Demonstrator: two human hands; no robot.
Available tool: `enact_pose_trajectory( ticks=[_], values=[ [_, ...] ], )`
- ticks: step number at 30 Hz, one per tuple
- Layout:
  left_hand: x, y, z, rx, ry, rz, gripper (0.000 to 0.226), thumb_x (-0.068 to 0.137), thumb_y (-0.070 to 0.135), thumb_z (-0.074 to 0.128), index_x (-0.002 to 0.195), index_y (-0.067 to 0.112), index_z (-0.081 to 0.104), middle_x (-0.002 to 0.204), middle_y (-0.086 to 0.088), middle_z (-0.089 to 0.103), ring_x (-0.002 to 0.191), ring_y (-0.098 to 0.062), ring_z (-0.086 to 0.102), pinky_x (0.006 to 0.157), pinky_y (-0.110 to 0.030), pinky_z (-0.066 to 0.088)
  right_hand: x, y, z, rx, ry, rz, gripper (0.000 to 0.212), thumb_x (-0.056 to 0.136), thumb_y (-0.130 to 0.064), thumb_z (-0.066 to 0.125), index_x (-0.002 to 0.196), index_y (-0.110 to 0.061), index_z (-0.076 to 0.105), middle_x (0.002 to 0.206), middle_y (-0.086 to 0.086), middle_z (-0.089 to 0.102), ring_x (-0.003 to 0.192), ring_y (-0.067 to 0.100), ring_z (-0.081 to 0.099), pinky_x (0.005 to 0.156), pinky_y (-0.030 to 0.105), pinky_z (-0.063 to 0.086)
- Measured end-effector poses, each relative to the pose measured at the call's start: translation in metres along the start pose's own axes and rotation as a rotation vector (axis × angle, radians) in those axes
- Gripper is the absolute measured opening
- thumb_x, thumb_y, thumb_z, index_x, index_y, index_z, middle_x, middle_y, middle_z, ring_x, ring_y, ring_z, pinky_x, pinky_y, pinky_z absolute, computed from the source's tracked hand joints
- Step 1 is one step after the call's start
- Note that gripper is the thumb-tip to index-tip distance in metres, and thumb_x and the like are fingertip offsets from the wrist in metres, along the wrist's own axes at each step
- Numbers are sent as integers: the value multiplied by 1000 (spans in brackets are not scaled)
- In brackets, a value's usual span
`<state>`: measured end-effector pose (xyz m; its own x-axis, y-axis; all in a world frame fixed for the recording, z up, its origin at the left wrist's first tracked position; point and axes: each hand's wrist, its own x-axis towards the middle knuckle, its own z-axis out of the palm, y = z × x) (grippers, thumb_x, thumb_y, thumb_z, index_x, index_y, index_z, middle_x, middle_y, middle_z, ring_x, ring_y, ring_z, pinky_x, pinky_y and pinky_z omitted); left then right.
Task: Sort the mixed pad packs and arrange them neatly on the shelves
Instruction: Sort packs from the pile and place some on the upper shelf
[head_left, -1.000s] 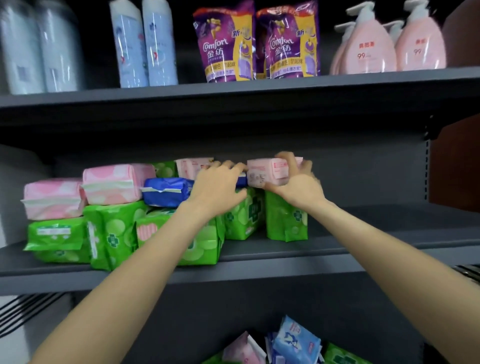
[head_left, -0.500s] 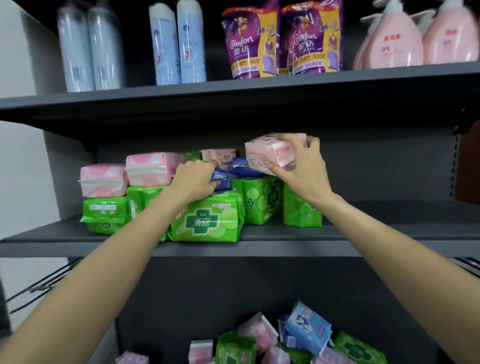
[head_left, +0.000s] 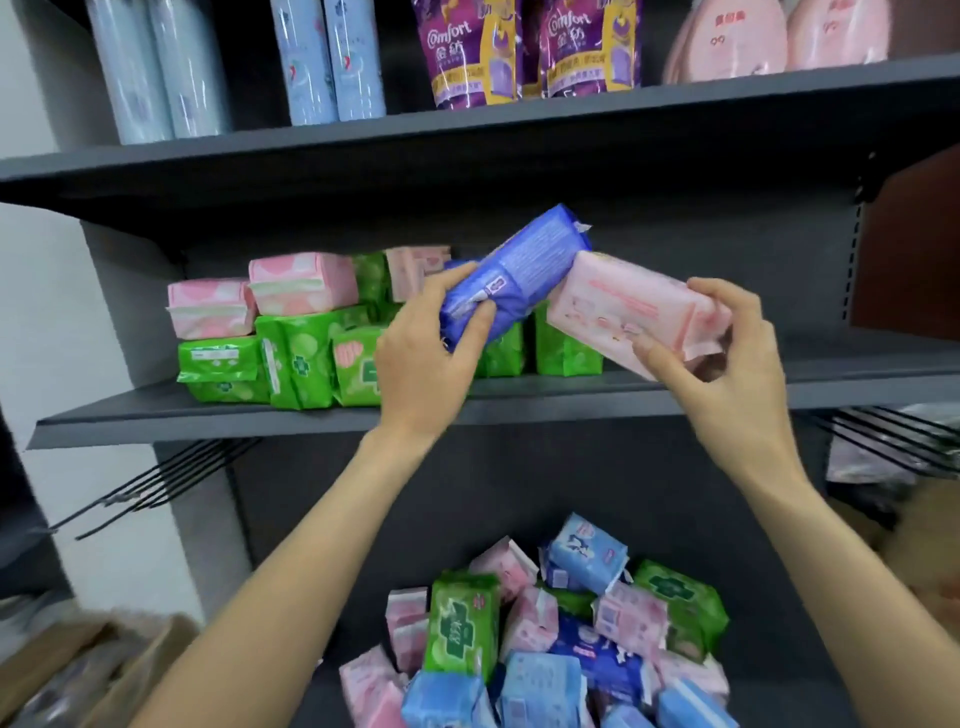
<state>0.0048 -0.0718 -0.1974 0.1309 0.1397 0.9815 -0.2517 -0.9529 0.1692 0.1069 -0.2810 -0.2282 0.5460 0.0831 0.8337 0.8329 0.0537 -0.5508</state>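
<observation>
Pad packs (head_left: 291, 358) partly fill the middle shelf's (head_left: 208, 418) left end, left hand (head_left: 426, 358) grasping a blue pack (head_left: 519, 275), right hand (head_left: 727, 364) a pink pack (head_left: 628, 306), a mixed heap (head_left: 550, 634) unsorted below.

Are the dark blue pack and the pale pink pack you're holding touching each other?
Cannot tell. In the head view the pale pink pack's upper left corner overlaps the dark blue pack, showing neither contact nor gap. Left hand and right hand each grip one.

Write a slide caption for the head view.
Left hand grips a blue pad pack, right hand a pink pad pack, before the middle shelf.
</observation>
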Motion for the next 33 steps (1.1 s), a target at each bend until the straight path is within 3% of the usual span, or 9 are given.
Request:
enact_pose_trajectory(
  ticks=[3, 6, 8, 11, 15, 20, 25, 30, 33],
  values=[
    [-61, 33, 17, -188, -134, -194, 31, 88, 38, 59, 114, 22, 63, 98, 17, 66, 83, -3, 62, 77, -22, 48, -62, 18, -43, 25, 1, 155, 52, 67, -53, 71, 110, -55, 42, 119, 3, 50, 107, 15, 56, 85, 32, 48],
    [-128, 53, 37, -345, -261, -461, 29, 83, 45, 59, 108, 30, 63, 90, 22, 67, 82, 0, 63, 79, -27, 51, -122, 40, -73, 51, -13, 326, 53, 61, -52, 70, 105, -45, 42, 110, -1, 54, 95, 8, 58, 80, 25, 47],
    [-173, 64, 50, -416, -335, -629, 25, 83, 40, 62, 106, 29, 64, 90, 24, 67, 81, 3, 61, 79, -26, 51, -160, 58, -87, 98, -7, 470, 56, 57, -45, 75, 101, -37, 42, 104, -5, 54, 87, 2, 56, 76, 22, 48],
    [-229, 74, 63, -425, -449, -794, 21, 90, 25, 64, 111, 21, 63, 94, 15, 66, 80, 7, 59, 80, -22, 47, -211, 88, -97, 102, 30, 741, 54, 53, -55, 77, 94, -48, 42, 120, 6, 50, 104, 13, 54, 81, 40, 54],
    [-297, 73, 77, -350, -605, -969, 28, 92, 26, 62, 117, 15, 64, 103, 3, 67, 96, -14, 62, 85, -24, 46, -278, 127, -96, 48, 145, 1050, 63, 51, -66, 71, 99, -38, 41, 128, 8, 43, 113, 24, 53, 77, 43, 56],
    [-404, 79, 95, -234, -791, -1298, 29, 93, 29, 59, 109, 5, 66, 109, -17, 67, 104, -31, 61, 86, -34, 45, -369, 179, -105, -63, 214, 1444, 89, 49, -68, 73, 114, -19, 37, 127, 9, 46, 114, 29, 51, 93, 53, 48],
    [-487, 89, 98, -125, -1039, -1430, 33, 90, 33, 62, 112, 9, 64, 112, -12, 68, 105, -32, 61, 86, -33, 45, -439, 199, -111, -148, 191, 1622, 67, 71, -40, 80, 118, -6, 46, 114, 9, 57, 98, 26, 59, 73, 38, 53],
    [-529, 90, 99, -159, -1346, -1337, 39, 85, 29, 70, 119, 15, 57, 117, 0, 66, 105, -21, 63, 92, -33, 47, -482, 202, -101, -238, 142, 1802, 67, 82, -27, 72, 133, 2, 39, 131, 16, 52, 118, 34, 52, 95, 41, 46],
    [-545, 85, 103, -202, -1592, -1310, 44, 86, 22, 66, 128, 15, 53, 128, -2, 60, 114, -22, 58, 97, -30, 44, -497, 207, -105, -267, 44, 1879, 51, 88, -14, 64, 128, 10, 43, 117, 16, 54, 96, 29, 56, 69, 31, 46]
  ],
)
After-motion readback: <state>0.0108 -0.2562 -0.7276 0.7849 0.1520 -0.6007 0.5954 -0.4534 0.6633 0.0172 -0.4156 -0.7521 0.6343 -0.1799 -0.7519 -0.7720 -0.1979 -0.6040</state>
